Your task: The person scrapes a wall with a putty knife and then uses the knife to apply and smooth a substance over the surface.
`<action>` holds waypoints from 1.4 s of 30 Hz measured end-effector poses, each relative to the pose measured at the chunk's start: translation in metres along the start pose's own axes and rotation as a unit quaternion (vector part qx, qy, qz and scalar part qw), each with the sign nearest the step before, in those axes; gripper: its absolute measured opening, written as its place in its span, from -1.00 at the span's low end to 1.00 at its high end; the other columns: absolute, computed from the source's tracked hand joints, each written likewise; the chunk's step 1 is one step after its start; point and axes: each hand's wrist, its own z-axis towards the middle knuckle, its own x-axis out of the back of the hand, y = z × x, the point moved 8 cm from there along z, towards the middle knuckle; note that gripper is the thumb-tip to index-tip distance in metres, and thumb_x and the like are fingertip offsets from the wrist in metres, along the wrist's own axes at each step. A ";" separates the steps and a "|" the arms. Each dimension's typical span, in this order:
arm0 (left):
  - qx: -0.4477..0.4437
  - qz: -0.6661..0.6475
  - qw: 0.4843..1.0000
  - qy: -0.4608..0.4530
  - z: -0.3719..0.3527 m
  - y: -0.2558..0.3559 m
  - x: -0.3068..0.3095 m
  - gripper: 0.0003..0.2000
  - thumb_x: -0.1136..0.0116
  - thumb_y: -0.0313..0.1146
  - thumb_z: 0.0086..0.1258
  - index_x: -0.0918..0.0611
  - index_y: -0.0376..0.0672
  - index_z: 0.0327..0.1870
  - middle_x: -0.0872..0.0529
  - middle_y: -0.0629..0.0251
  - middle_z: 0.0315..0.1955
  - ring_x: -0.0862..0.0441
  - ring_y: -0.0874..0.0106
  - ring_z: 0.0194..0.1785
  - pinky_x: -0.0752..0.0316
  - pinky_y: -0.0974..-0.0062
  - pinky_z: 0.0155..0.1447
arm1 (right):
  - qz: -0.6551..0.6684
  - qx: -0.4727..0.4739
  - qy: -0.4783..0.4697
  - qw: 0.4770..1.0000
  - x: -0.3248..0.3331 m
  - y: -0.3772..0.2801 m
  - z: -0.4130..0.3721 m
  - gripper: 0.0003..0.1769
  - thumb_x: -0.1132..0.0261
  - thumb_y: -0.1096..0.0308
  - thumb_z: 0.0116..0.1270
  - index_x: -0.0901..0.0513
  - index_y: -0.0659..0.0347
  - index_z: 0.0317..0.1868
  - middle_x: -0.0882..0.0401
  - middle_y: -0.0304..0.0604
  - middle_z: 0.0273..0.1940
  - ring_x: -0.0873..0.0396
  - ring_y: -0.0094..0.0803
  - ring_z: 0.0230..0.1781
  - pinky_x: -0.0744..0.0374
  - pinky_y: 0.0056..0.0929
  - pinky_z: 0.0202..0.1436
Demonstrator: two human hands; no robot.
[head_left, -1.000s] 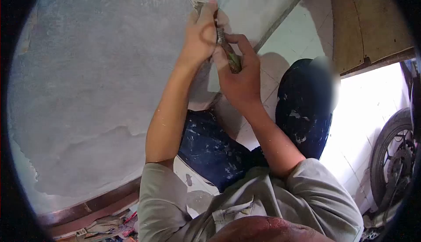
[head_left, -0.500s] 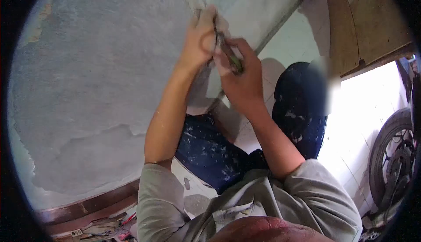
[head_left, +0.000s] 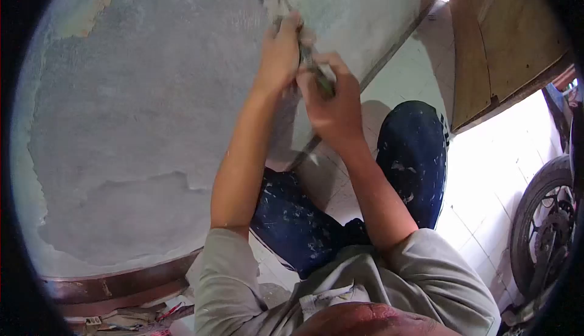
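Note:
A scraper point(head_left: 326, 85) with a greenish handle is held in both hands against the wall point(head_left: 152, 92). My right hand point(head_left: 333, 101) is closed round its handle. Further up the tool, my left hand point(head_left: 281, 53) is closed on its front part, close to the pale, blurred blade end point(head_left: 275, 6). That end lies at the upper border of a large grey patch where the lighter coating is gone. Motion blur and the fingers hide much of the tool.
A wooden panel point(head_left: 511, 44) stands at upper right. Below it are a bright tiled floor point(head_left: 480, 196) and a motorcycle wheel point(head_left: 544, 226). My paint-specked trousers point(head_left: 413, 159) are bent under my arms. Assorted clutter point(head_left: 134, 318) lies at lower left beside a brown ledge point(head_left: 121, 284).
The view has shifted slightly, with the wall's upper part showing more. Both hands stay on the scraper, nearly in the same place in view, and the blade end sits slightly lower and to the right.

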 end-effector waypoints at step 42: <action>-0.018 0.554 0.796 -0.242 -0.162 -0.065 0.046 -0.44 -0.25 -0.11 0.48 -0.44 -0.15 0.41 -0.73 -0.06 -0.29 -0.73 0.03 -0.26 -0.56 0.15 -0.15 | -0.315 -0.028 -0.183 0.931 0.073 -0.005 -0.041 -0.58 -0.40 0.40 0.37 -0.63 0.24 0.23 -0.78 -0.02 -0.08 -0.72 -0.40 -0.01 -0.58 -0.43 0.13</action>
